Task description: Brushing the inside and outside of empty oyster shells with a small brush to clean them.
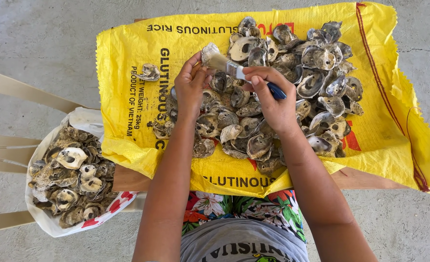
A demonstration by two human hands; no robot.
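nearest, a white bag [45, 221] full of shells sits at the left. above the yellow sack [380, 121] on the tabletop, the left hand [190, 87] pinches a pale, rough oyster shell [208, 50]; the right hand [273, 99] has its grip closed on a blue-handled brush [234, 69], bristles touching it, the shell heap [292, 87] beyond.

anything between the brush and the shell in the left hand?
Nothing visible. The left hand holds one shell up above the shell pile on the yellow sack. The right hand holds the brush, and its bristles already lie against the shell.
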